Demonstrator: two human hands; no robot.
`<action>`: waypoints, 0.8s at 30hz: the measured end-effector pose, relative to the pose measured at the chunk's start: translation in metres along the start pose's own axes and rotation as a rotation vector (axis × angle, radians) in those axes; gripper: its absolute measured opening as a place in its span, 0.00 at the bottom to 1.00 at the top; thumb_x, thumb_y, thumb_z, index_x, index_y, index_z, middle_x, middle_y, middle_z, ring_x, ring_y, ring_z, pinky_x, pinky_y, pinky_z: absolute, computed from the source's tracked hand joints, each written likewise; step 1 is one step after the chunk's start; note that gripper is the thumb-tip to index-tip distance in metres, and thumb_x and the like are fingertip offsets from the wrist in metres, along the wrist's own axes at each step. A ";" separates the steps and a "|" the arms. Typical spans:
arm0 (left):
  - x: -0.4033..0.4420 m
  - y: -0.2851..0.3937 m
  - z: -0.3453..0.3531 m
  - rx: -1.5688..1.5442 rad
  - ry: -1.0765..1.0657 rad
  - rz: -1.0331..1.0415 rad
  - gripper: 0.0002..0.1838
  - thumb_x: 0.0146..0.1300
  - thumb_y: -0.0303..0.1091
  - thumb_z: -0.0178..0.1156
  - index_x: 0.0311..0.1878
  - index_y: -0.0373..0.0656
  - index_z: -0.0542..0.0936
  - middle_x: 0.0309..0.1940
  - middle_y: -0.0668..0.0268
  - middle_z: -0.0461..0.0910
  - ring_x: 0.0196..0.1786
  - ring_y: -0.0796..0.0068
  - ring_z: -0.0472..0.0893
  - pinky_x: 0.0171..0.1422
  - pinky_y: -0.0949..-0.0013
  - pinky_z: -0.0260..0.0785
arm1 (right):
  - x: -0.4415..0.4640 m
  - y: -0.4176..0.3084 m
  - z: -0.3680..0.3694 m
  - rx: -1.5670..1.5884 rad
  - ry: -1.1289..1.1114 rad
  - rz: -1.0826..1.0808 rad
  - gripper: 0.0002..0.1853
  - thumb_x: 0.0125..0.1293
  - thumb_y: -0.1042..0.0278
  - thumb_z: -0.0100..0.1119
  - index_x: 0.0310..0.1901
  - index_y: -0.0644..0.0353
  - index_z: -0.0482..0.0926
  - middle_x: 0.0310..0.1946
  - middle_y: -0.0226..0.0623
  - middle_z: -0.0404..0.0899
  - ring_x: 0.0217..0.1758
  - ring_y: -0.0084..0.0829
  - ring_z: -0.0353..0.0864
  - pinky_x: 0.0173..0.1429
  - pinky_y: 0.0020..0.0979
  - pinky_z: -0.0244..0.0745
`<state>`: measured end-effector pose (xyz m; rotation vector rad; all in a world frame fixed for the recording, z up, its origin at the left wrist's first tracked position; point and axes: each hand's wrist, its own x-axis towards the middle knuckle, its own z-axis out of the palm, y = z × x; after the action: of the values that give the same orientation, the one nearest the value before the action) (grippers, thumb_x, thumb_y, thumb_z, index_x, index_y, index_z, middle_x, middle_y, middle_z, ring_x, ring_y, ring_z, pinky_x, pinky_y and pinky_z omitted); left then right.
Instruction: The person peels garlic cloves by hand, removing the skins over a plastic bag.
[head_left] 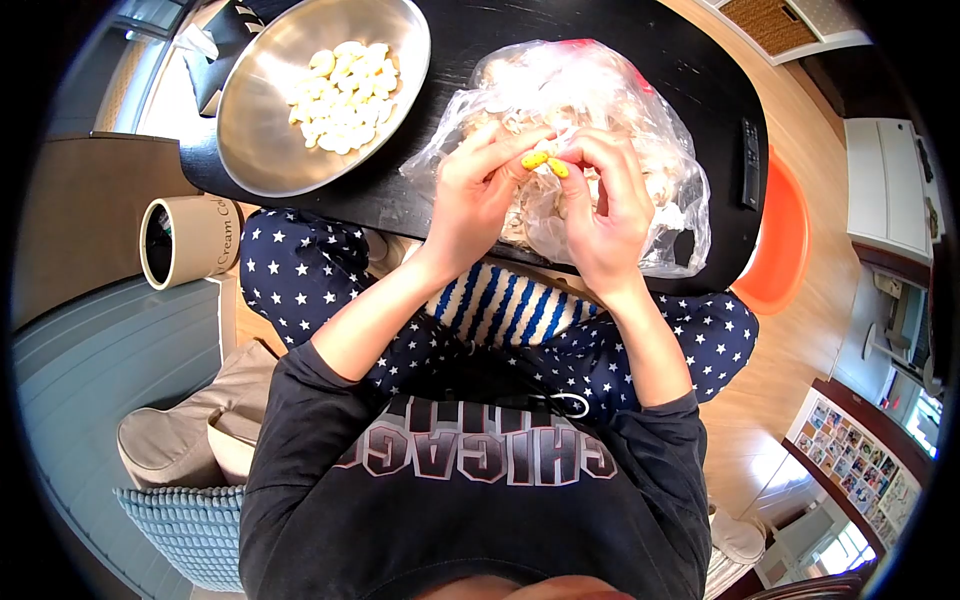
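Observation:
My left hand (478, 190) and my right hand (608, 205) meet over a clear plastic bag (692, 205). Both are closed, thumbs and fingertips pinched together around a small pale garlic clove (563, 142), mostly hidden by the fingers. Bright yellow with dark specks shows on both thumb tips, like painted nails. Inside the crumpled bag lie whitish-brown garlic pieces and papery skins (516, 222). Left of the bag, a wide steel bowl (255, 130) holds a heap of peeled garlic cloves (345, 95). Neither hand touches the bowl.
The black table (455, 30) carries the bag and bowl. A remote control (749, 165) lies by its right edge, above an orange round object (785, 240). A tissue box (215, 65) sits behind the bowl. Beside the table's left corner stands a cream bin (195, 240).

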<state>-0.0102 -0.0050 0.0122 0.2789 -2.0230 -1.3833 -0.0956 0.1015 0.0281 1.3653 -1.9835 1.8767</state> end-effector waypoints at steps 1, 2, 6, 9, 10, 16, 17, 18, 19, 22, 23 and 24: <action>0.000 0.001 -0.001 0.000 -0.001 0.000 0.14 0.60 0.23 0.56 0.49 0.39 0.79 0.26 0.65 0.72 0.29 0.80 0.70 0.31 0.79 0.62 | 0.000 0.000 -0.001 -0.031 -0.020 -0.026 0.09 0.53 0.85 0.59 0.37 0.66 0.75 0.35 0.41 0.76 0.36 0.33 0.76 0.39 0.26 0.73; 0.001 0.003 -0.002 0.005 -0.015 -0.020 0.14 0.60 0.23 0.56 0.49 0.39 0.79 0.26 0.65 0.72 0.29 0.80 0.70 0.31 0.79 0.62 | 0.000 0.000 -0.001 -0.063 -0.041 -0.052 0.10 0.53 0.86 0.59 0.37 0.66 0.75 0.35 0.41 0.75 0.35 0.33 0.76 0.39 0.26 0.73; 0.001 0.009 -0.002 -0.013 -0.040 -0.074 0.13 0.61 0.23 0.56 0.49 0.38 0.79 0.27 0.66 0.73 0.29 0.82 0.70 0.32 0.80 0.61 | 0.002 -0.003 -0.001 -0.049 0.004 -0.085 0.11 0.52 0.86 0.60 0.37 0.65 0.75 0.35 0.41 0.76 0.36 0.34 0.77 0.39 0.26 0.73; -0.002 0.004 0.002 -0.160 0.004 -0.082 0.11 0.63 0.26 0.55 0.48 0.36 0.79 0.30 0.66 0.75 0.31 0.82 0.71 0.33 0.80 0.62 | 0.004 -0.003 -0.001 -0.091 0.022 -0.160 0.12 0.51 0.86 0.60 0.38 0.65 0.76 0.35 0.41 0.76 0.37 0.34 0.77 0.39 0.26 0.73; -0.002 0.005 0.001 -0.160 0.006 -0.083 0.11 0.63 0.26 0.55 0.48 0.36 0.79 0.30 0.66 0.75 0.31 0.82 0.71 0.33 0.80 0.62 | 0.004 -0.003 -0.001 -0.087 0.017 -0.152 0.12 0.50 0.86 0.61 0.38 0.65 0.76 0.35 0.41 0.76 0.37 0.34 0.77 0.39 0.26 0.74; 0.000 0.007 -0.003 -0.179 -0.078 -0.110 0.11 0.64 0.29 0.54 0.46 0.33 0.78 0.32 0.65 0.76 0.34 0.82 0.72 0.36 0.80 0.64 | 0.003 -0.002 -0.002 -0.060 0.013 -0.117 0.13 0.50 0.85 0.62 0.38 0.65 0.78 0.35 0.41 0.77 0.37 0.33 0.78 0.39 0.27 0.74; 0.000 0.007 -0.002 -0.178 -0.068 -0.107 0.11 0.64 0.29 0.54 0.46 0.34 0.78 0.31 0.65 0.77 0.34 0.82 0.72 0.36 0.79 0.64 | 0.003 -0.003 -0.002 -0.061 0.009 -0.104 0.13 0.50 0.85 0.62 0.39 0.65 0.79 0.35 0.40 0.77 0.37 0.33 0.78 0.39 0.27 0.74; 0.000 0.008 -0.002 -0.177 -0.059 -0.104 0.11 0.64 0.30 0.55 0.46 0.34 0.79 0.31 0.65 0.77 0.33 0.81 0.72 0.36 0.79 0.64 | 0.003 -0.003 -0.002 -0.061 0.009 -0.103 0.13 0.50 0.85 0.62 0.39 0.65 0.79 0.35 0.40 0.77 0.37 0.33 0.78 0.39 0.27 0.74; 0.001 0.008 -0.003 -0.177 -0.060 -0.105 0.11 0.64 0.30 0.55 0.46 0.34 0.79 0.31 0.65 0.77 0.33 0.81 0.72 0.36 0.79 0.64 | 0.004 -0.003 -0.002 -0.069 0.008 -0.121 0.13 0.49 0.85 0.62 0.39 0.65 0.79 0.35 0.40 0.77 0.37 0.33 0.78 0.39 0.27 0.74; 0.004 0.011 -0.007 -0.117 -0.097 -0.123 0.11 0.64 0.29 0.54 0.45 0.34 0.79 0.30 0.65 0.77 0.32 0.81 0.73 0.36 0.78 0.64 | 0.006 0.000 -0.002 -0.107 0.002 -0.167 0.13 0.49 0.85 0.63 0.39 0.64 0.79 0.34 0.40 0.77 0.36 0.34 0.78 0.38 0.27 0.74; 0.005 0.011 -0.008 -0.092 -0.109 -0.119 0.11 0.64 0.29 0.54 0.46 0.34 0.78 0.29 0.65 0.77 0.32 0.81 0.73 0.36 0.78 0.64 | 0.006 0.001 -0.002 -0.135 -0.004 -0.197 0.13 0.49 0.85 0.63 0.39 0.64 0.79 0.34 0.39 0.77 0.36 0.34 0.77 0.37 0.27 0.74; 0.005 0.011 -0.009 -0.067 -0.120 -0.115 0.11 0.64 0.29 0.54 0.46 0.34 0.78 0.29 0.65 0.77 0.32 0.81 0.73 0.36 0.77 0.64 | 0.005 0.000 -0.003 -0.135 -0.004 -0.196 0.13 0.49 0.85 0.63 0.39 0.64 0.79 0.34 0.39 0.77 0.36 0.34 0.77 0.37 0.27 0.74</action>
<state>-0.0064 -0.0101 0.0264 0.2922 -2.0803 -1.5695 -0.1005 0.1012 0.0318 1.4656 -1.8626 1.6276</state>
